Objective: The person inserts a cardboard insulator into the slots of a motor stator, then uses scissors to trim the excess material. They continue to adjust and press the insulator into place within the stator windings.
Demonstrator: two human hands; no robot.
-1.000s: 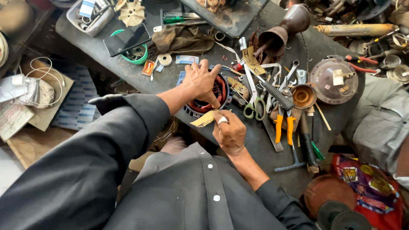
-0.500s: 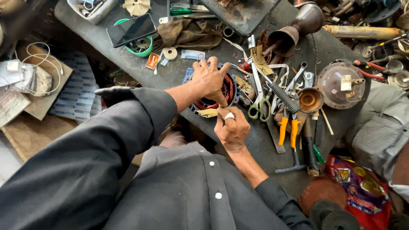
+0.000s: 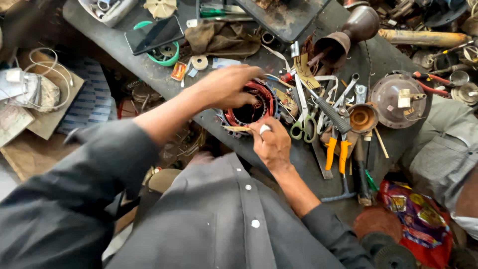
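A round motor stator with red-brown copper windings lies near the front edge of the dark workbench. My left hand rests over its top left, fingers curled onto the windings. My right hand, with a white wrap on one finger, pinches a thin yellowish strip at the stator's lower rim.
Green-handled scissors, orange-handled pliers, spanners and a hammer lie right of the stator. A phone, a brown rag, a tape roll and a metal funnel sit further back. Another person's grey-sleeved arm is at right.
My view has moved closer. The left hand stayed on the stator; the right hand brought the yellowish strip up to the stator's lower rim.
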